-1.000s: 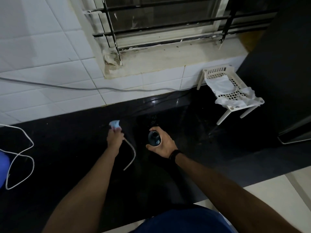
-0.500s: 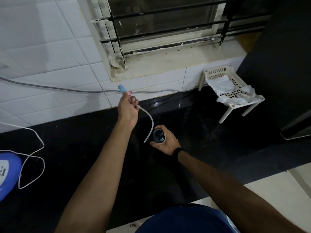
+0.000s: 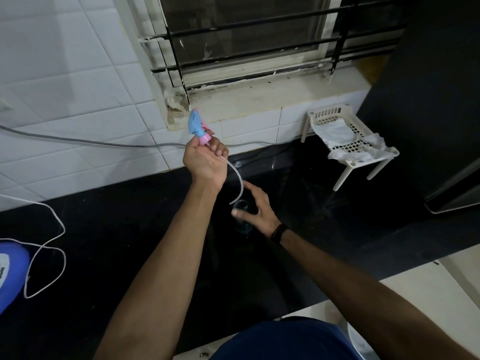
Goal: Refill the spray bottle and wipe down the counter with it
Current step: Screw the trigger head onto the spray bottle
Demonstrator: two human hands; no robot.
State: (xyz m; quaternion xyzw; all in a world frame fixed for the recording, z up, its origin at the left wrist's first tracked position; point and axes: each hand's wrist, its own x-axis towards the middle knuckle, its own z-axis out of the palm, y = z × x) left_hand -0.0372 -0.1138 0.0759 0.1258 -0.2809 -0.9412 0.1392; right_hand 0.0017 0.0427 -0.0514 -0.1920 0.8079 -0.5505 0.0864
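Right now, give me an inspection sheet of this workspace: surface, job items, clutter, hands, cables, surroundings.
Surface: black counter, glossy, dimly lit.
Job's things: spray head with dip tube lifted out; open bottle standing on the counter.
Clutter: white rack with crumpled white sheet; blue appliance at left edge.
Hands: left hand grips the spray head; right hand around the bottle, fingers loose.
Cables: grey cable along the tiles; white cord looped on the counter.
Surroundings: white tiled wall, barred window, stained sill.
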